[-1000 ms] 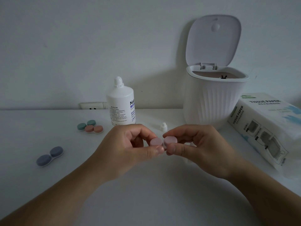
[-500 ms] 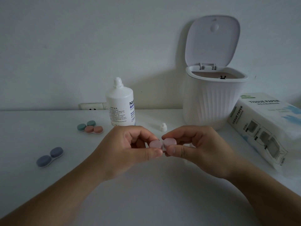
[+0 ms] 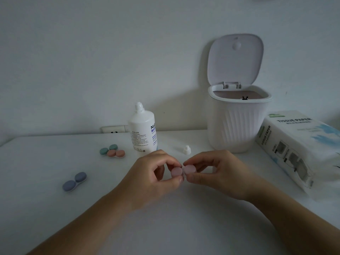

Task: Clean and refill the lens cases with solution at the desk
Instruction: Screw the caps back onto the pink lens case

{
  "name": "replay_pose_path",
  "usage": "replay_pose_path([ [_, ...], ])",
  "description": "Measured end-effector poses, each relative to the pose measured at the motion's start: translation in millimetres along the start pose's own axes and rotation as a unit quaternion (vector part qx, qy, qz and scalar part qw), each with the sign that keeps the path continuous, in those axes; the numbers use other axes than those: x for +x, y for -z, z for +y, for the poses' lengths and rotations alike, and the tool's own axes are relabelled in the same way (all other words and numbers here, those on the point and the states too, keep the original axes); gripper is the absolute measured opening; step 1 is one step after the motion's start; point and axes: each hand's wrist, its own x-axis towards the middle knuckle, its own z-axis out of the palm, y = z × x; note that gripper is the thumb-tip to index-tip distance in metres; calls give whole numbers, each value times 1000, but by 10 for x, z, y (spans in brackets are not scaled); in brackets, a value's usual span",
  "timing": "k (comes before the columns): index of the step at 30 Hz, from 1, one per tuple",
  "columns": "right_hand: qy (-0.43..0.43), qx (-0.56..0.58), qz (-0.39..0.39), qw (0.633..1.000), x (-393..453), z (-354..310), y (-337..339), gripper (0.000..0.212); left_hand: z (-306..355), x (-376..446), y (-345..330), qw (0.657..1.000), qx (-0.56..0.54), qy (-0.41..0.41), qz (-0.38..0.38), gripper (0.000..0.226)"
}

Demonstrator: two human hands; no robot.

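Fingers of the left hand (image 3: 152,173) and the right hand (image 3: 217,172) pinch a pink lens case (image 3: 183,170) by its two caps, above the white bench (image 3: 55,208). Behind them stands the uncapped solution bottle (image 3: 142,131), its cap (image 3: 187,150) just beside it.

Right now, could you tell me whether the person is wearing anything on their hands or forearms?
No: the left hand and right hand are bare, with no gloves, rings or watch showing. Both forearms are uncovered to the frame's edge; no sleeves appear.
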Motion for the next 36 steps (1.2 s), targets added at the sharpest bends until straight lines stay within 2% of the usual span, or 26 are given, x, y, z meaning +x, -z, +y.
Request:
replay_pose_path([
  [5,-38,-7,51,998,3,27,7,32,-6,-35,51,999,37,4,0,16],
  [11,-24,14,78,997,35,94,10,19,-91,-344,416,992,125,16,14,17],
  [15,-8,-49,76,996,35,146,-13,19,-205,-623,730,978,193,58,56,16],
  [18,6,-126,44,991,40,193,-25,23,-303,-764,924,964,235,95,87,12],
  [25,-3,-227,-1,974,21,266,-64,20,-473,-881,1084,946,275,144,89,12],
  [33,-3,-232,-10,973,24,289,-54,20,-539,-838,1157,922,339,174,73,18],
  [36,-3,-227,-11,974,29,302,-44,19,-524,-789,1189,911,358,192,65,28],
])
